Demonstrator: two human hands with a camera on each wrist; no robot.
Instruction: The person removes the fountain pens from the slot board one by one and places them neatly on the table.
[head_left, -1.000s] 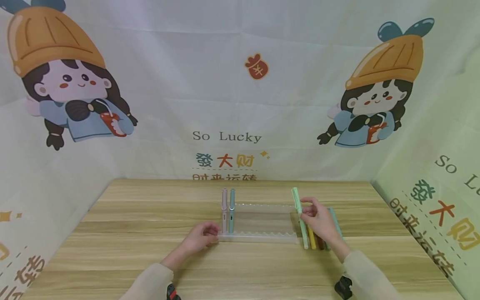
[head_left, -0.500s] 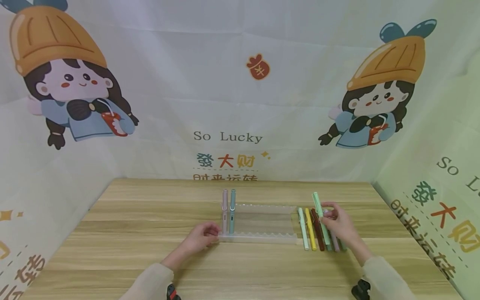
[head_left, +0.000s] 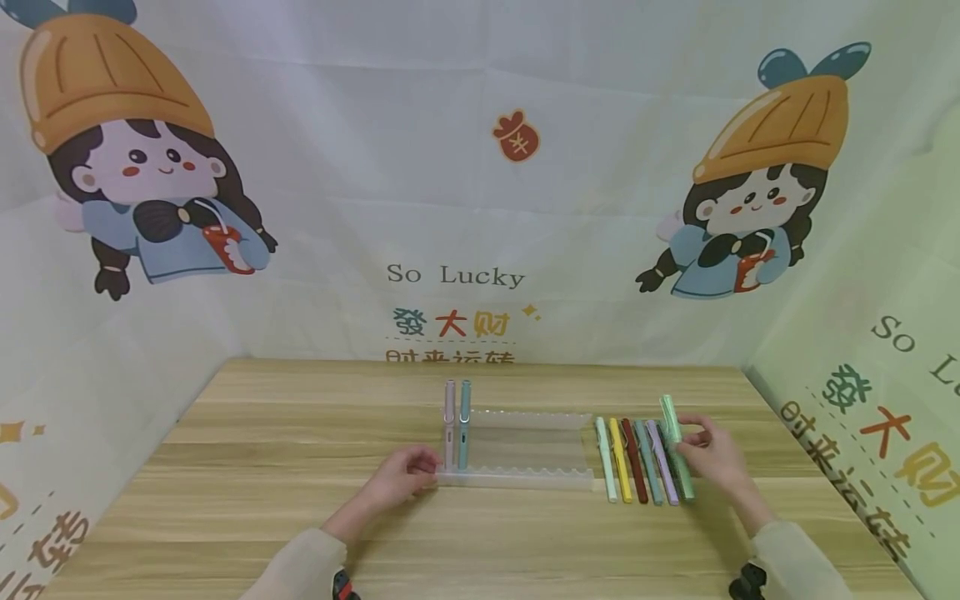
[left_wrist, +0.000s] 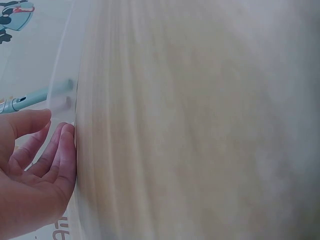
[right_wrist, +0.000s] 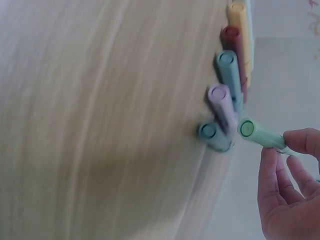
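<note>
Here we are with two pens (head_left: 465, 425) seated side by side at the left of the transparent rack (head_left: 525, 478), and plenty looks left: six loose pens (head_left: 634, 458) lie right of it, a light green pen (head_left: 671, 425) pinched above the last one in the right hand's (head_left: 716, 457) narrow grip! The left hand (head_left: 405, 477) keeps a loose grip, fingertips at the rack's left end, with bare slots rightward and open table (head_left: 510, 542) out front

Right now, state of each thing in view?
Clear plastic notched rack: on wooden table, partly filled
Slim mauve pen: in rack, leftmost
Slim blue pen: in rack, second
Left hand: touching rack's end
Light green pen: pinched in right hand, tilted
Dark teal pen: lying, partly covered
Pale mint pen: lying
Yellow pen: lying
Maroon pen: lying
Blue-grey pen: lying
Lavender pen: lying
</note>
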